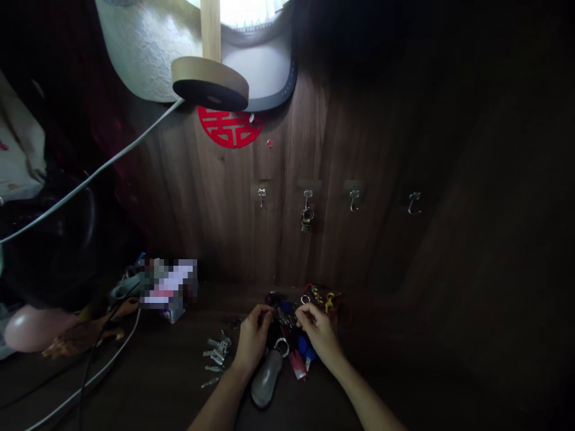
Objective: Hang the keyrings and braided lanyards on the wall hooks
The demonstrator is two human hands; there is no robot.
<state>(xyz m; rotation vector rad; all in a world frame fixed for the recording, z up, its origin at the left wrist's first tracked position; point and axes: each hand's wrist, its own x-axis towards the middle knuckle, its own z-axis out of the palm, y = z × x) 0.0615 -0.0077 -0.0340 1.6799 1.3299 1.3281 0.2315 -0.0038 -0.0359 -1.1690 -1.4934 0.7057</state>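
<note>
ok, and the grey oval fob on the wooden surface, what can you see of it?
The grey fob is long and rounded, with a soft sheen; leather or plastic, I can't tell. A silver ring sits at its upper end, apparently joined to it. It lies slanted on the dark surface, lower end toward the person, between the forearms. Neither the left hand nor the right hand grips it. Its underside is hidden.

Dark wood-grain wall (224,221), dim light
</note>
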